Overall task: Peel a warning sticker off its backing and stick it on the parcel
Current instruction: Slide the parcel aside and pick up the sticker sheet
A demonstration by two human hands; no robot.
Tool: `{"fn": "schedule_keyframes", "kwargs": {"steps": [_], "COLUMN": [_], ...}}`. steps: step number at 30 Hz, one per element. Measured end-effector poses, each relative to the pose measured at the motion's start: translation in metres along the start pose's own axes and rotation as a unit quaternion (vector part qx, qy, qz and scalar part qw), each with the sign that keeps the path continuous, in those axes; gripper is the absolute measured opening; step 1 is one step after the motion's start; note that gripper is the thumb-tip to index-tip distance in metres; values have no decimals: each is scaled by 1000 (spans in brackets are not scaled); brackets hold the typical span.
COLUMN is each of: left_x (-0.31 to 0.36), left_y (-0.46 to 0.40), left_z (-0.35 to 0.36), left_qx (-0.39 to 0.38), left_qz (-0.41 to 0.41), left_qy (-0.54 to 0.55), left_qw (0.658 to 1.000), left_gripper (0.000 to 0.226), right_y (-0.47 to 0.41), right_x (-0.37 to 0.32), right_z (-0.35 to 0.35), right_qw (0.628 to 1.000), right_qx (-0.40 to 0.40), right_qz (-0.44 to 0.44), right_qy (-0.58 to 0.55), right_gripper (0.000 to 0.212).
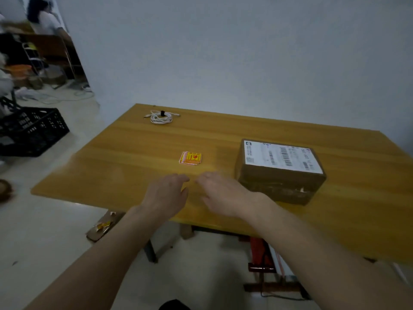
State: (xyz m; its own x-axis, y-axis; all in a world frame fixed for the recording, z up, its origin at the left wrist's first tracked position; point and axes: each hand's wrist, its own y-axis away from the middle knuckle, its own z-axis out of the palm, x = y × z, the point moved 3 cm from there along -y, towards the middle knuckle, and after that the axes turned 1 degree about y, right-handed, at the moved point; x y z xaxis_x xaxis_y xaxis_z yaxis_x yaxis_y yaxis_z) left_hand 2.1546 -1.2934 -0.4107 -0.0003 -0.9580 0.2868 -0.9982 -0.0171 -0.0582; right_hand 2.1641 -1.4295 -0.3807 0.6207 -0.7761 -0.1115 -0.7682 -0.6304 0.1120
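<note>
Both hands hover palm-down over the table's near edge, fingers loosely spread and curled, holding nothing: left hand (165,193), right hand (220,192), fingertips near each other. The stickers (190,158), a small yellow-and-red stack, lie just beyond the fingertips. The parcel (280,170) sits to the right, beside the right hand. A coiled cable (161,117) rests at the wooden table's (134,153) far edge; behind is a pale wall, and left on the floor a black crate (31,130).

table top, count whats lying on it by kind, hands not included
sticker stack: 1
cardboard parcel: 1
coiled white cable: 1
total: 3 on the table
</note>
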Motion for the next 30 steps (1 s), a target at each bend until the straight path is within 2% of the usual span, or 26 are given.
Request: {"fn": "schedule_keyframes", "kwargs": {"steps": [3,8,13,20,30], "left_x": [-22,-47,-56,-61,-61], "left_y": [-4,-15,-18,-22,-21], "left_z": [20,43,57,65,65], "left_qx": [-6,51,104,132,142], "left_qz": [-21,-65,-58,-63,-65], "left_qy": [18,126,117,116,126], "left_qw": [1000,989,986,982,980], "left_gripper": [38,45,43,43,39], "right_y": [-16,-49,-96,-147,-105], "right_x": [0,11,28,40,40], "right_z": [24,53,68,70,87], "right_qw": [999,996,990,989,993], "right_qx": [-26,-26,-1,-6,-9], "right_qz": [32,79,125,151,118], "right_qy": [-7,-29,-64,6,16], "right_gripper": [50,67,73,80,80]}}
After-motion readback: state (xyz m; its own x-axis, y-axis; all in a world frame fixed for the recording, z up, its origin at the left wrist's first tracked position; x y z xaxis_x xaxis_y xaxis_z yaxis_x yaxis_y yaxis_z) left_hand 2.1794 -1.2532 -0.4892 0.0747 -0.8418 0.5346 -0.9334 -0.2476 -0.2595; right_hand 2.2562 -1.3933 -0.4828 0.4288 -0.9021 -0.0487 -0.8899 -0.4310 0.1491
